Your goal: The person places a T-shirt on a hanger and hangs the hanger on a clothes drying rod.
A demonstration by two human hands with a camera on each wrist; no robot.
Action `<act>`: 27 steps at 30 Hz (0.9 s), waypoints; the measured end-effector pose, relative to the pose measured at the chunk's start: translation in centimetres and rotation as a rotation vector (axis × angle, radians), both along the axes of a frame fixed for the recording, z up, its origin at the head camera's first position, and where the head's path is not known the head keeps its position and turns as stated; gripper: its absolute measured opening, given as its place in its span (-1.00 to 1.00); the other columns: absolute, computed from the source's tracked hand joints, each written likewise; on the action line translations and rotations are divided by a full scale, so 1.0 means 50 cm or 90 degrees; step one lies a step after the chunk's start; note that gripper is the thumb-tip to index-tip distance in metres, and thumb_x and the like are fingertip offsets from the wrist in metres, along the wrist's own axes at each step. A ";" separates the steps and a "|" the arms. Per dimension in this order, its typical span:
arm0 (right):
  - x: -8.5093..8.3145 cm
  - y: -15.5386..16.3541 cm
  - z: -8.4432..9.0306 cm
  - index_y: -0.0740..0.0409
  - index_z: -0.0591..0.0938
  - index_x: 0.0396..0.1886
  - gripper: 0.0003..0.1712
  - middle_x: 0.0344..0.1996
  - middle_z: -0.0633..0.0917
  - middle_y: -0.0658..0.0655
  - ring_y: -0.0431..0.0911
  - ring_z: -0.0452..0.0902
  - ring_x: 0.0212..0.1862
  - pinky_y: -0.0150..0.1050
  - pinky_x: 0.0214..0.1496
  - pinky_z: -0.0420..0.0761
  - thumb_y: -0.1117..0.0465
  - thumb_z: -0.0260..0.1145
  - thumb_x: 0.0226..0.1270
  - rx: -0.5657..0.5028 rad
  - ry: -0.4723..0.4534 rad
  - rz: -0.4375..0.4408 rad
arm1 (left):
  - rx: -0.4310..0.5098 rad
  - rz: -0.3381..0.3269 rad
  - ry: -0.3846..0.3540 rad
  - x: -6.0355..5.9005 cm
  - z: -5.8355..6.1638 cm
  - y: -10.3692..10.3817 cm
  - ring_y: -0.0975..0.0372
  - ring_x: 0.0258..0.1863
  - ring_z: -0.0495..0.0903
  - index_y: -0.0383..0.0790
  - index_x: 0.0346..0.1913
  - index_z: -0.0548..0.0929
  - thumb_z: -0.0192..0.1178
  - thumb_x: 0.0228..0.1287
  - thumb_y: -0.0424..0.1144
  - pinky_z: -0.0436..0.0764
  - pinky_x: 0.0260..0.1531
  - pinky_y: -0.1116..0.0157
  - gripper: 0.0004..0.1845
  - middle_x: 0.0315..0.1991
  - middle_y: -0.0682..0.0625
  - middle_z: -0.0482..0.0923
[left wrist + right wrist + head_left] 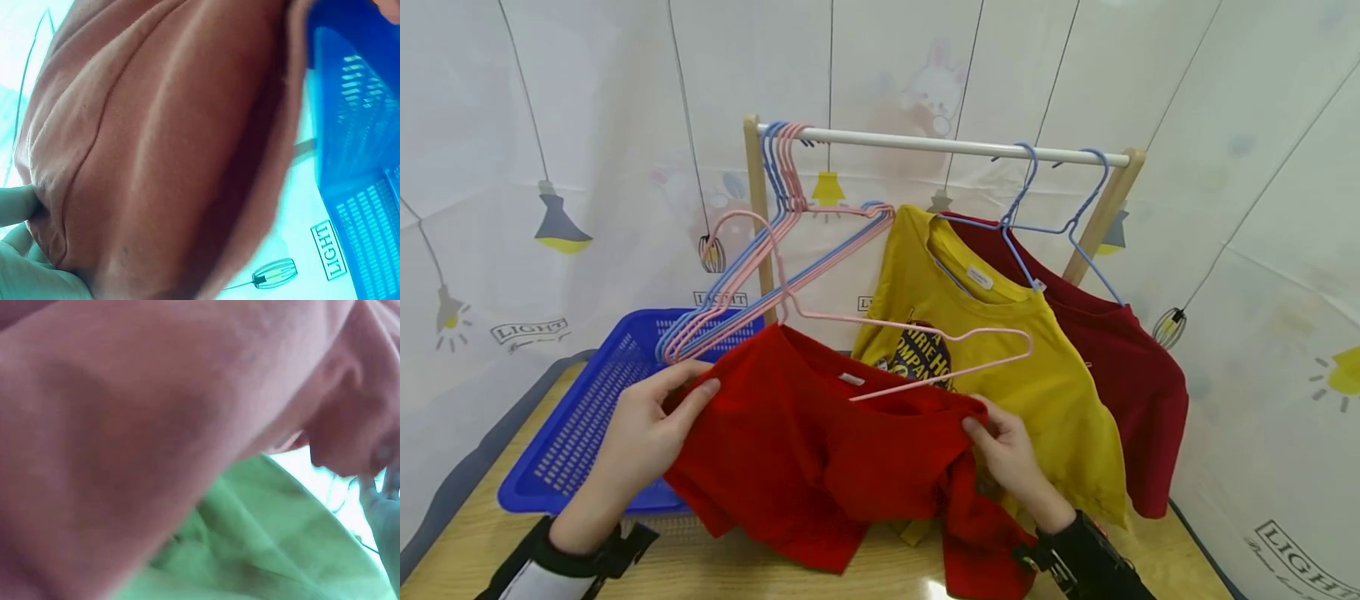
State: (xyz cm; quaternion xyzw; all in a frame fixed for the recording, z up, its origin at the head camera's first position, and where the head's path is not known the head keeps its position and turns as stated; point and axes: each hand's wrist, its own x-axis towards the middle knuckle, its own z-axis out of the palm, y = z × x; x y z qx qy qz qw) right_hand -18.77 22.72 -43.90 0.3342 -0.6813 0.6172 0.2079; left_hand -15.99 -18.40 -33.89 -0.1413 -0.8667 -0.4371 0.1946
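Observation:
A red shirt (790, 450) hangs spread between my two hands in the head view. My left hand (643, 429) pinches its left shoulder between thumb and fingers. On the other side, my right hand (1007, 446) pinches the shirt near its right shoulder. A pink hanger (880, 321) is partly inside the shirt: its left arm is hidden in the cloth, its hook stands above the neckline, and its right end lies outside, above the collar. In the left wrist view, fingertips (19, 206) grip the cloth's edge. Folds of the shirt (156, 425) fill much of the right wrist view.
Behind the shirt stands a rack with a white rail (925, 143). Several blue and pink hangers (786, 175) crowd its left end. A yellow shirt (1045, 375) and a dark red shirt (1138, 375) hang at right on blue hangers. A blue basket (561, 442) sits on the wooden table (700, 562).

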 end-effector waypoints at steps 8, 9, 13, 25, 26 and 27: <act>0.007 0.006 0.032 0.45 0.59 -0.32 -0.65 -0.48 0.53 -0.09 -0.29 0.39 -0.44 -0.43 -0.36 0.37 0.29 0.07 0.66 -0.042 0.100 -0.263 | -0.015 0.011 0.036 -0.002 -0.008 -0.008 0.30 -0.35 0.60 -0.31 0.09 0.73 0.25 0.47 -0.37 0.57 -0.39 0.45 -0.78 -0.13 -0.16 0.73; 0.007 0.009 0.034 0.47 0.58 -0.32 -0.65 -0.48 0.53 -0.09 -0.28 0.39 -0.43 -0.43 -0.35 0.37 0.29 0.07 0.66 -0.044 0.100 -0.280 | -0.016 0.012 0.037 -0.002 -0.009 -0.010 0.31 -0.36 0.60 -0.31 0.08 0.73 0.26 0.47 -0.37 0.56 -0.40 0.45 -0.78 -0.13 -0.16 0.73; 0.011 0.023 0.039 0.47 0.57 -0.35 -0.66 -0.50 0.53 -0.12 -0.28 0.39 -0.46 -0.44 -0.37 0.36 0.33 0.07 0.66 -0.067 0.069 -0.311 | -0.025 0.028 0.055 -0.005 -0.013 -0.016 0.36 -0.35 0.58 -0.30 0.06 0.74 0.28 0.44 -0.40 0.54 -0.40 0.50 -0.79 -0.12 -0.18 0.73; 0.026 0.053 0.045 0.38 0.55 -0.43 -0.69 -0.61 0.39 -0.01 -0.22 0.28 -0.57 -0.36 -0.51 0.25 0.48 0.05 0.60 -0.048 0.058 -0.323 | -0.043 0.034 0.155 -0.010 -0.026 -0.017 -0.05 -0.16 0.70 -0.31 -0.03 0.78 0.36 0.29 -0.53 0.37 -0.10 0.72 -0.78 -0.12 -0.19 0.75; 0.026 0.055 0.044 0.37 0.56 -0.43 -0.69 -0.63 0.38 -0.01 -0.22 0.27 -0.59 -0.35 -0.53 0.24 0.51 0.04 0.59 -0.046 0.062 -0.322 | -0.043 0.031 0.171 -0.011 -0.028 -0.016 -0.07 -0.15 0.71 -0.32 -0.04 0.78 0.37 0.26 -0.55 0.35 -0.07 0.73 -0.77 -0.13 -0.19 0.75; 0.026 0.057 0.045 0.37 0.57 -0.43 -0.68 -0.64 0.38 -0.02 -0.22 0.26 -0.61 -0.34 -0.55 0.23 0.53 0.04 0.58 -0.041 0.069 -0.320 | -0.043 0.028 0.186 -0.011 -0.029 -0.015 -0.08 -0.16 0.71 -0.33 -0.05 0.78 0.37 0.24 -0.57 0.35 -0.05 0.73 -0.75 -0.14 -0.19 0.75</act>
